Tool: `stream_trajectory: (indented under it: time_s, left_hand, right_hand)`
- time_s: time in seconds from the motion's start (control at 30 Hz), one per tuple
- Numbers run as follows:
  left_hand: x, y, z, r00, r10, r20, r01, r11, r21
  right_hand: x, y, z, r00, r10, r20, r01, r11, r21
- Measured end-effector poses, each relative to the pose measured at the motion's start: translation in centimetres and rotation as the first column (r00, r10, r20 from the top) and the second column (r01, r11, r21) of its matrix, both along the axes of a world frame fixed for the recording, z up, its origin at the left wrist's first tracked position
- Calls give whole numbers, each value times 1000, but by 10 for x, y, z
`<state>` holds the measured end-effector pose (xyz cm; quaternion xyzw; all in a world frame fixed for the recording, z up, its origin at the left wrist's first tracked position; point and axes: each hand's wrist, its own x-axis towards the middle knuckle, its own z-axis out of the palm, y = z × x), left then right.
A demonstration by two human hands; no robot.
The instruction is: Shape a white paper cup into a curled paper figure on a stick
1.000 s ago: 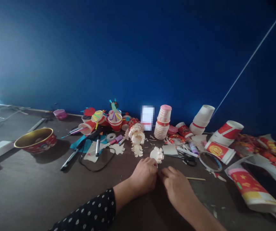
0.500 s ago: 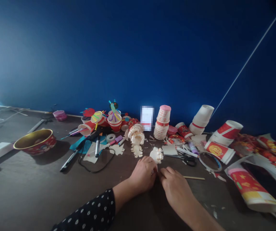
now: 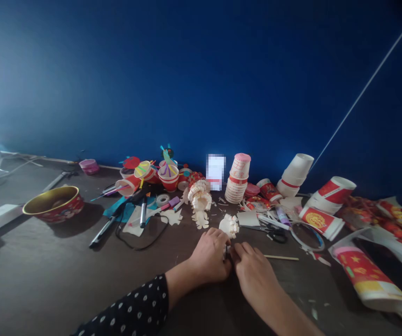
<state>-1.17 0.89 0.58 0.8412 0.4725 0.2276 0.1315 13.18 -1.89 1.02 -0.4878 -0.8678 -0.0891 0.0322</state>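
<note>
My left hand and my right hand meet low over the table, fingers curled towards each other. Between the fingertips a small whitish and dark bit shows, mostly hidden, and I cannot make out what it is. Just beyond my hands lies a white curled paper piece with cut, petal-like edges. Farther back a larger cream paper shape with rows of curled strips stands on the table. A thin wooden stick lies to the right of my right hand.
On the left are a red and gold bowl, a marker and a black cord. Stacked paper cups, scissors and a tape ring lie right of centre. A red paper cup rests at the right.
My left hand's fingers have shifted slightly, and a little more of the small bit between the hands shows. The whole view has drifted slightly; the other things look unmoved.
</note>
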Motion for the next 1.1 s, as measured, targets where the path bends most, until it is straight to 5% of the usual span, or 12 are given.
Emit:
stream_trajectory:
  time_s: [0.9,1.1]
  left_hand:
    - [5,-3,0,998,26,-65,-27,1000,-1]
    - [5,2,-1,995,29,-91,-28,1000,8]
  right_hand:
    - [3,2,-1,996,-88,-32,87,995,-48]
    - [4,4,10,993,-93,-80,81,987,-140]
